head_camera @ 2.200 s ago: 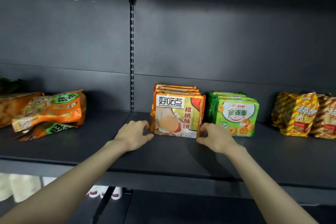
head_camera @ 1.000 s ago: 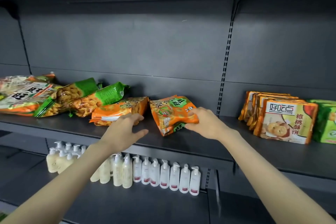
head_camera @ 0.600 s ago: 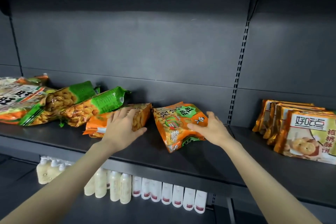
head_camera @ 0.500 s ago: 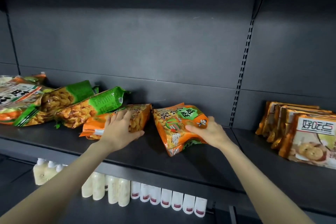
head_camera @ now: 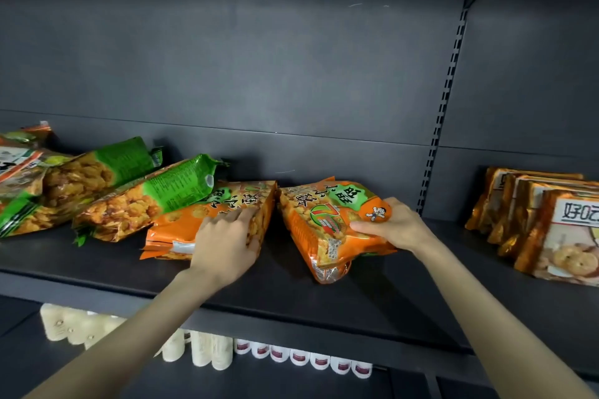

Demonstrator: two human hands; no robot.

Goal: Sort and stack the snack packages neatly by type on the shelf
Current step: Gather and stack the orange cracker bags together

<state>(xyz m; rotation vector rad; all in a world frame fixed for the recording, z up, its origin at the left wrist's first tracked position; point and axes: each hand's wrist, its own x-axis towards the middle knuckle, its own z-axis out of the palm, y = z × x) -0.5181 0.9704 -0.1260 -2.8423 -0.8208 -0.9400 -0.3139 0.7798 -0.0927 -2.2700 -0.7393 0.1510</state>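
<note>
Left hand (head_camera: 227, 243): flat, pressing lying orange bag (head_camera: 181, 225) steady.
Right hand (head_camera: 400, 230): gripping tilted orange bag (head_camera: 312, 227), likely to stack it.

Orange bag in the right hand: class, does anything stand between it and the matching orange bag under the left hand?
Nothing visible does. The right hand grips the tilted orange bag; the matching orange bag lies just left of it under the left hand, only bare shelf between them.
</note>
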